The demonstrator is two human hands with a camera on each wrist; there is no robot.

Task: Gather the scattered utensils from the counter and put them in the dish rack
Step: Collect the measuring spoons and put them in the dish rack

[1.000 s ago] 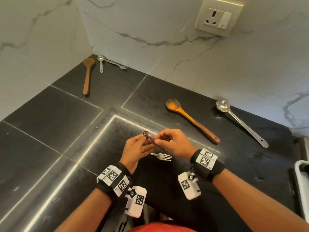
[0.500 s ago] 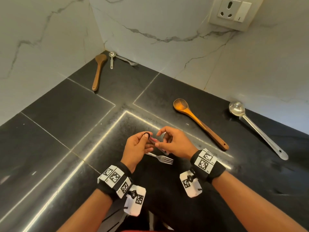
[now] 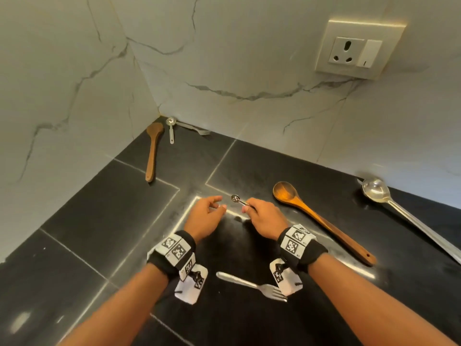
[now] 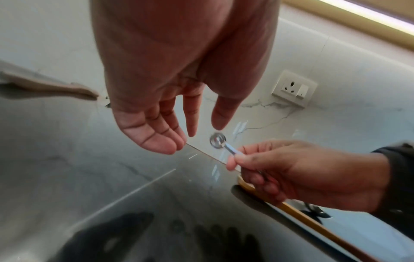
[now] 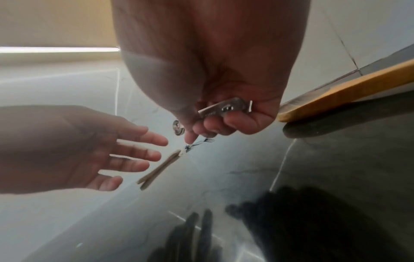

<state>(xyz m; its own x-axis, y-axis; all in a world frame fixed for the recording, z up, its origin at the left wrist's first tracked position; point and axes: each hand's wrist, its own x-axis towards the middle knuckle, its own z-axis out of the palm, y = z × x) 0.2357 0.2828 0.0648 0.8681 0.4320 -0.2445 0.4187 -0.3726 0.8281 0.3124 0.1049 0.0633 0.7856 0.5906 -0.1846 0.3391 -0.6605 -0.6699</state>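
Across the dark worktop (image 3: 87, 221), plenty left to gather. No dish rack in view, so probably a long carry, with room for drops along the way.

Far to the right of the right-hand fingers, a long steel spoon (image 3: 376, 191), bowl close to the wall. Heavy at one end, so apt to tip and clatter if lifted by the handle tip alone.

Just right of those fingers, a light wooden spoon (image 3: 324, 223), near enough to be nudged by a careless wrist.

Well beyond the left-hand fingers, in the corner, a dark wooden spatula (image 3: 151, 156). Beside it, a small steel spoon (image 3: 171, 128) and a corner fork (image 3: 194, 128) against the wall. A long reach, and awkward with one fist already full.

Behind the fingers, between the two wrists, a near fork (image 3: 249, 284) flat on the stone. Thin and hard to get under, so likely to skid or be swept aside by a forearm.

Smallest, and the only piece off the worktop, a little measuring spoon (image 3: 237, 199). Handle pinched in the curled fingers of the right hand (image 3: 267, 218), bowl poking out toward the left. Fingers of the left hand (image 3: 203, 217) loosely spread just beside that bowl, holding nothing. Slim, slick handle, liable to twist loose on stacking more pieces into the same grip.
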